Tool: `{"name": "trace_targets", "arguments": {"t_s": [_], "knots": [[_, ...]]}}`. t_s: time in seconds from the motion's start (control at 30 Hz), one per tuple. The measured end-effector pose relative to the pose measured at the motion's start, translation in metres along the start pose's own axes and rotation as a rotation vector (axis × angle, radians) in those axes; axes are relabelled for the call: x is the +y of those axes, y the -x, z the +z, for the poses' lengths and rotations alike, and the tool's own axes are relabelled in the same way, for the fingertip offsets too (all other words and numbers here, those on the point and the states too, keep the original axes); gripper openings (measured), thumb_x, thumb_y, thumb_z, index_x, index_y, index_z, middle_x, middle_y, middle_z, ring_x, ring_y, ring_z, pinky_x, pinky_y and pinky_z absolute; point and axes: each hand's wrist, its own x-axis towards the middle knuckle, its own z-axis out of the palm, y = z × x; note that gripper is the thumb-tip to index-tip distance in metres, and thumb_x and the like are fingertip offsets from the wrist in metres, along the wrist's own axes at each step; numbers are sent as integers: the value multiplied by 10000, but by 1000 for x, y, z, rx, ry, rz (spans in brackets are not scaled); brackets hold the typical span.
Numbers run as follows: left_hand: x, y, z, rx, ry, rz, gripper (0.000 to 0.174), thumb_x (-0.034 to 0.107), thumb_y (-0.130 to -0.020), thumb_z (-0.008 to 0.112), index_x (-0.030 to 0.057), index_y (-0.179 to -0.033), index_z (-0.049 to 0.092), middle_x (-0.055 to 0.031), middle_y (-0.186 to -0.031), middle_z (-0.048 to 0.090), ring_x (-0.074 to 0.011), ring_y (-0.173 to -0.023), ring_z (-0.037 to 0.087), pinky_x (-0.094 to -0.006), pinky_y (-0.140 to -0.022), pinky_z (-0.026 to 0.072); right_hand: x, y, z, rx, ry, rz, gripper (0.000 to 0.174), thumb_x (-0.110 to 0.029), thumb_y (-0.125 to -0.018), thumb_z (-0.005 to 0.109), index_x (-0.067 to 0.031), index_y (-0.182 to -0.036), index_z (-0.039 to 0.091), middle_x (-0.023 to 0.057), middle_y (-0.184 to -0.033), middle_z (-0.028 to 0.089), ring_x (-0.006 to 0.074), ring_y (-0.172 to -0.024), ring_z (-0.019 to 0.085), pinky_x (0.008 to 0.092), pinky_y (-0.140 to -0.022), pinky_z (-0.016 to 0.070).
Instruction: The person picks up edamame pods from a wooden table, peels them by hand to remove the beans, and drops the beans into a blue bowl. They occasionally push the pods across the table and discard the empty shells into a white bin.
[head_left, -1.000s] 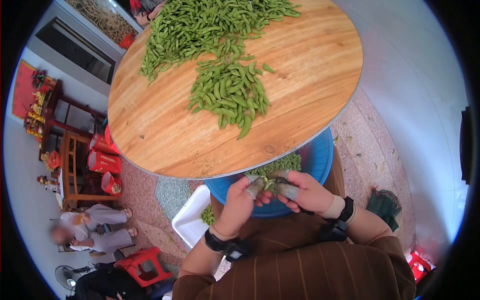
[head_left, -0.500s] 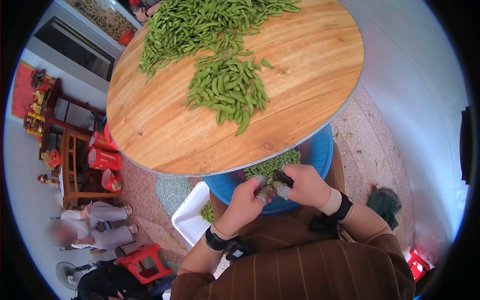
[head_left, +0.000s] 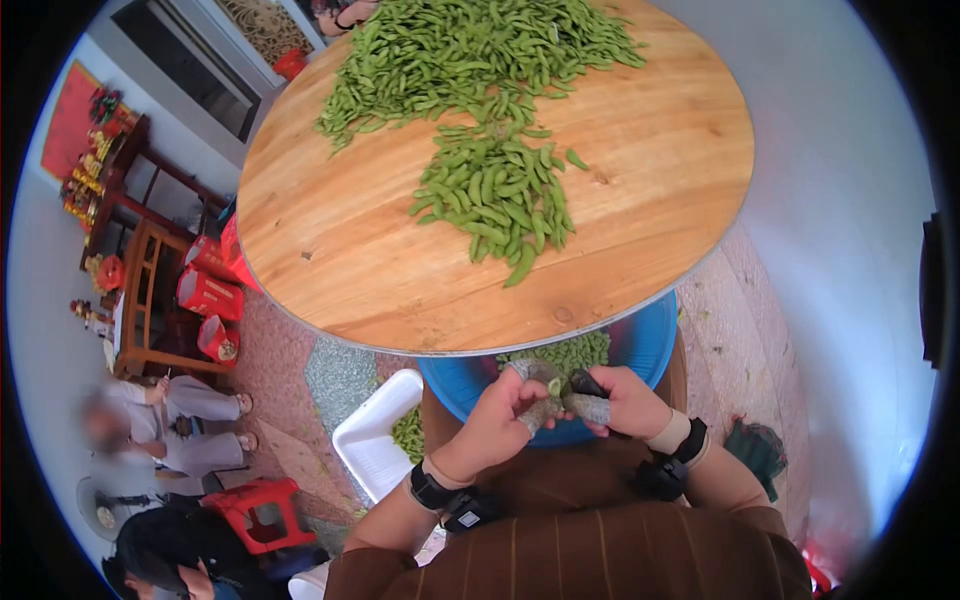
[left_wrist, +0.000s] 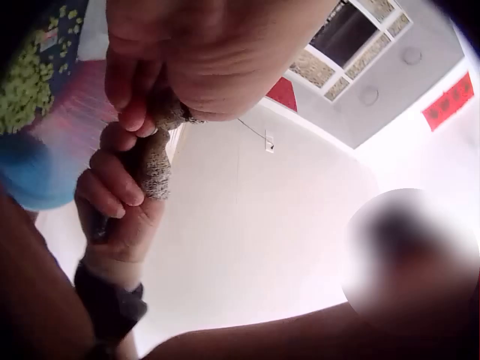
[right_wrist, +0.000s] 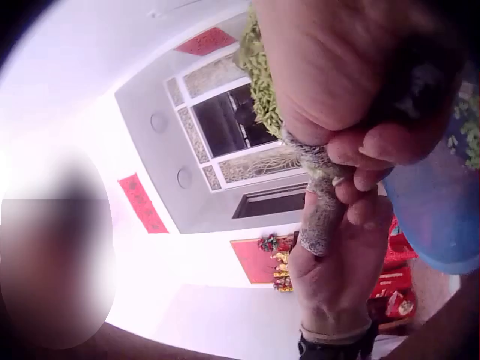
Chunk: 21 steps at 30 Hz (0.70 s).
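In the head view both hands meet over a blue basin [head_left: 450,392] at the near edge of the table. My left hand [head_left: 492,424] and right hand [head_left: 632,402] pinch a small green bean pod [head_left: 556,389] between thumbs and fingers. Grey wrappings cover the thumbs and some fingers. Shelled green beans [head_left: 578,351] lie in the basin, just beyond the fingertips. In the left wrist view, the left palm and curled fingers hide the pod. The right wrist view shows the wrapped digits [right_wrist: 322,217] of the hands close together.
A round wooden table [head_left: 660,170] bears a large heap of pods [head_left: 450,75] and a smaller heap [head_left: 495,195] nearer. On the floor at left stands a white basket [head_left: 352,440] holding green pieces [head_left: 408,434]. A red stool [head_left: 258,512] and a seated person are farther left.
The head view has shifted, so the table and heaps appear farther right. The fingers have changed their grip, and the hands stay together over the basin. The pods on the table have not moved.
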Motion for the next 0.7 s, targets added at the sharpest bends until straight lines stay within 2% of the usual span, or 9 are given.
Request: {"name": "trace_targets", "arguments": {"t_s": [0.07, 0.13, 0.17, 0.2, 0.33, 0.43, 0.5, 0.57, 0.7], "knots": [[10, 6, 2, -30, 68, -74, 442, -129, -812, 475, 28, -1222, 430, -68, -1042, 593, -152, -937, 588, -267, -772, 493, 7, -1, 0, -87, -52, -29, 162, -149, -815, 678, -32, -884, 590, -20, -644, 537, 53, -521, 490, 239, -475, 406], [16, 17, 1, -64, 135, -149, 439, -114, -821, 495, 34, -1229, 427, -64, -1045, 592, -161, -946, 587, -276, -770, 492, 7, -2, 5, -64, 114, -89, 156, -137, -807, 672, -29, -884, 589, 5, -637, 542, 71, -530, 500, 259, -487, 419], [18, 28, -3, 47, -24, -101, 389, -82, -826, 527, 39, -1190, 462, -81, -1030, 603, -175, -920, 598, -280, -751, 494, 8, -2, 7, -37, 268, -146, 152, -124, -798, 666, -27, -885, 588, 29, -630, 547, 89, -538, 510, 280, -498, 432], [24, 38, -9, 158, -186, -55, 340, -50, -830, 558, 45, -1151, 497, -97, -1014, 613, -189, -894, 609, -284, -733, 496, 15, -6, 7, 84, 517, -362, 179, -125, -766, 662, -8, -868, 573, 119, -661, 573, 199, -567, 569, 335, -548, 456], [45, 78, -48, 308, -1583, -260, 123, 89, -775, 640, 42, -889, 640, -192, -949, 623, -323, -790, 640, -377, -675, 527, 11, -7, -2, 153, 707, -264, 195, -138, -742, 645, 4, -839, 553, 201, -727, 576, 348, -671, 596, 395, -605, 465], [60, 76, -42, 355, -1696, -366, 138, 112, -763, 645, 53, -887, 659, -162, -906, 625, -347, -771, 625, -415, -645, 510, 17, -13, -5, 176, 855, -318, 188, -155, -755, 628, 1, -808, 535, 221, -760, 582, 418, -728, 565, 421, -612, 464], [79, 49, -24, 389, -1579, -178, 125, 113, -762, 656, 56, -873, 652, -144, -876, 617, -336, -741, 616, -409, -626, 504, 16, -15, -4, 212, 826, -313, 175, -150, -772, 613, 1, -789, 525, 224, -743, 570, 428, -718, 568, 445, -613, 462], [92, 17, -4, 510, -1429, 216, 118, 119, -768, 661, 60, -868, 641, -134, -892, 615, -327, -718, 615, -407, -622, 507, 10, -14, -1, 232, 815, -313, 174, -149, -778, 610, 1, -789, 524, 226, -742, 568, 431, -716, 566, 448, -612, 462], [92, -50, 6, 607, -1565, 369, 210, 48, -696, 646, 19, -903, 621, -141, -931, 594, -327, -785, 593, -409, -648, 497, 6, -7, -1, 273, 815, -301, 177, -153, -793, 604, 3, -796, 520, 232, -745, 566, 437, -722, 563, 453, -614, 460]]}}
